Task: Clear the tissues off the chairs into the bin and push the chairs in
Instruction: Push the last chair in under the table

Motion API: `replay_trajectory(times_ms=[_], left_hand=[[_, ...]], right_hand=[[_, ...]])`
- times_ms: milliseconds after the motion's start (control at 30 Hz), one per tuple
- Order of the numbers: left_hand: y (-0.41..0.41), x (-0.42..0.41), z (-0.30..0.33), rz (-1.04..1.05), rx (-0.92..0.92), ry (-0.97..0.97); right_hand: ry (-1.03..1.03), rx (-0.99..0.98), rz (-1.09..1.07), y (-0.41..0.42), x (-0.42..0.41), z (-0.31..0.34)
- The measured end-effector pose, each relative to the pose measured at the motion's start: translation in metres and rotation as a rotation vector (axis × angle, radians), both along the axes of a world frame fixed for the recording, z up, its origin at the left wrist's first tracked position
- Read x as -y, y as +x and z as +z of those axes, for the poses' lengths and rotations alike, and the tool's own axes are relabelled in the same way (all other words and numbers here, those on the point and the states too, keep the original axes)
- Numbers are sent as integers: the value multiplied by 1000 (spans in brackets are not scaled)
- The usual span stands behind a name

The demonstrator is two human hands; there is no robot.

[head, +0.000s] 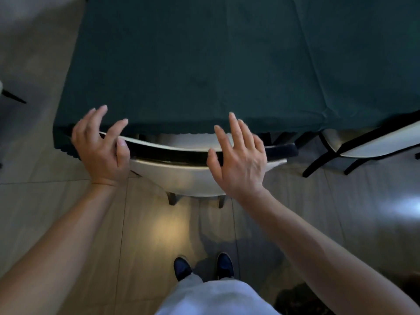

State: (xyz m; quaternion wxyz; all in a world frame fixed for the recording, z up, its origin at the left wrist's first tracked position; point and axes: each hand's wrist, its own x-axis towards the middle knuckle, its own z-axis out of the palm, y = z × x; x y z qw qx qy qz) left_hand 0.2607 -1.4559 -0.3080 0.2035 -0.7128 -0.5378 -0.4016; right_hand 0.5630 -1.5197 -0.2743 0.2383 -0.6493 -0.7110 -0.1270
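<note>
A white chair with a black frame (172, 153) stands tucked under the near edge of a table draped in dark green cloth (204, 64). My left hand (102, 146) is over the left end of the chair's top rail, fingers spread and relaxed, thumb by the rail. Over the right part of the rail is my right hand (238, 158), fingers straight and spread, gripping nothing. No tissue and no bin are in view.
A second white chair with black legs (354, 144) stands at an angle at the table's right. A dark chair leg (13, 96) shows at the far left. Glossy tiled floor (68, 201) surrounds me, with my shoes (204, 266) below.
</note>
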Motion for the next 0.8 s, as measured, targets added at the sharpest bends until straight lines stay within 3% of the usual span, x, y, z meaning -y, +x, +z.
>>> replay_trajectory(times_ms=[433,633,800], left_hand=[[-1,-43,8,-35,116,-41],[45,-25,2,-38,137,-83],[96,-12,1,7,111,-119]], right_hand=[[-80,70,-88,-6,-41,25],[144,76,-72,45,-55,7],[142,98,-102,88,-66,-2]])
